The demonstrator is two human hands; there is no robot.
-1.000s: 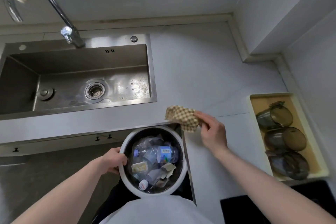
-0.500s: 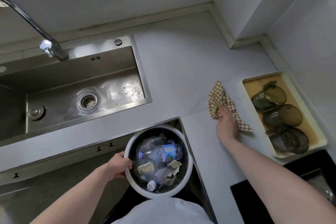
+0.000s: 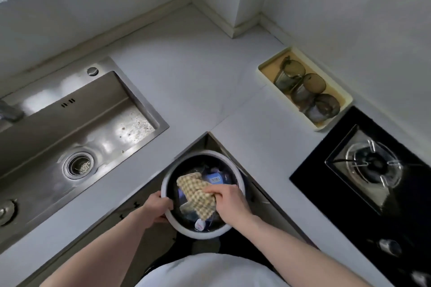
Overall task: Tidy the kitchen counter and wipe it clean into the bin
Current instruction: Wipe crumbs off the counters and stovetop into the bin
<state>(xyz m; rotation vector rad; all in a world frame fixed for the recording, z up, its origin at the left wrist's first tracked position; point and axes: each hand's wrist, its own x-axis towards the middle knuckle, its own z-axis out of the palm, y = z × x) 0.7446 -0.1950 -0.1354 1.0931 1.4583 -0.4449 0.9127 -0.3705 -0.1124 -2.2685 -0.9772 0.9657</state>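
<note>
My right hand [image 3: 229, 201] had its fingers curled tight around a bunched checked cloth [image 3: 197, 194], gripping it at one end so the rest of the fabric spread out to the left, directly over the open mouth of the bin [image 3: 235, 165]. My left hand [image 3: 156, 208] was clamped on the bin's white rim at its left side, thumb hooked over the inside edge and fingers wrapped beneath. Under the cloth, the bin's dark inside held rubbish: a clear plastic bottle with a blue label [image 3: 215, 179] just beside my right knuckles, and a white cap [image 3: 199, 225] near the lower rim. The bin sat tucked into the inner corner of the pale counter [image 3: 198, 72], below its edge. To my left the steel sink [image 3: 77, 128] was set into the counter, its drain strainer [image 3: 79, 165] showing and brown specks scattered on its right floor. To my right, well apart from the bin, a cream tray [image 3: 347, 98] stood against the wall with three smoky glasses [image 3: 310, 88] lying in it in a row, touching one another. Just beside the tray's near end lay the black gas hob [image 3: 363, 165]
</note>
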